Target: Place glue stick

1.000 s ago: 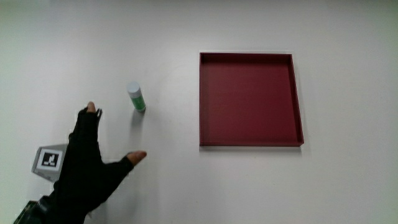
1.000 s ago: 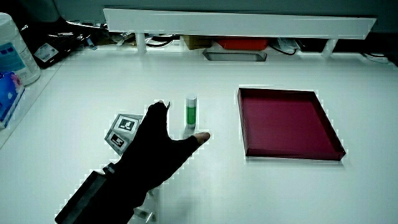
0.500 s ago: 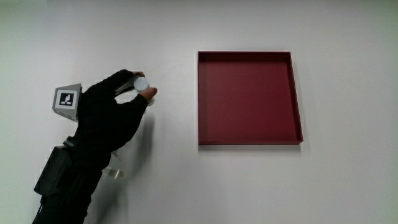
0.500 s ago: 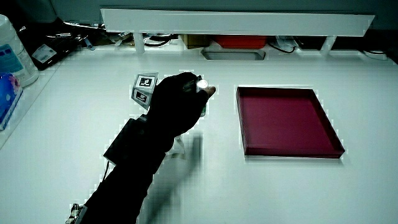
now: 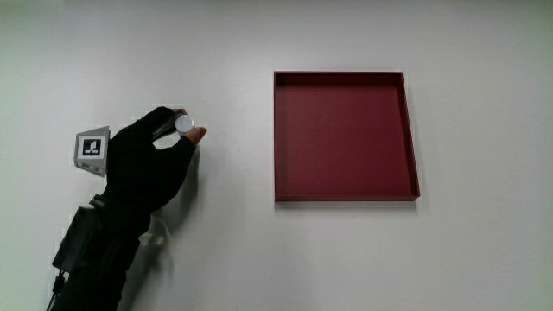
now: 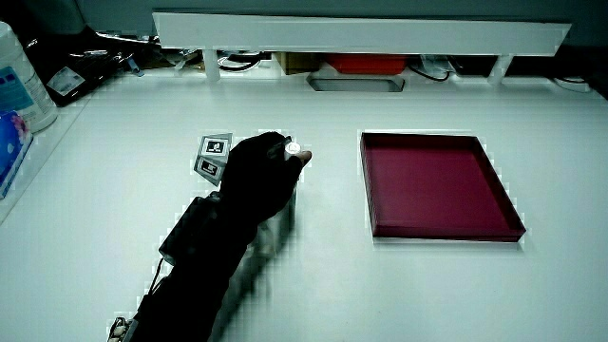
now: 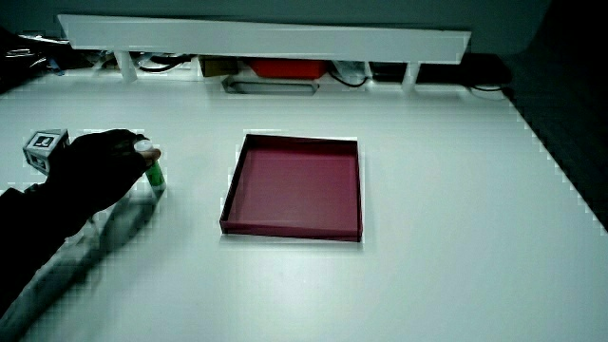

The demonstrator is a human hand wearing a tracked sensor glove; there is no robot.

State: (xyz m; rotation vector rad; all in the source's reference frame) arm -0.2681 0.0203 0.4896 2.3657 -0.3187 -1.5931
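While our hand [image 5: 147, 164] grasps it beside the red tray [image 5: 346, 194], the glue stick [image 7: 152, 173] stands upright, cap up.

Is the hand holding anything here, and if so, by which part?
Yes. The hand holds the glue stick, its grip closed around the white cap end; the green body shows below the fingers in a side view. The stick is upright, beside the red tray.
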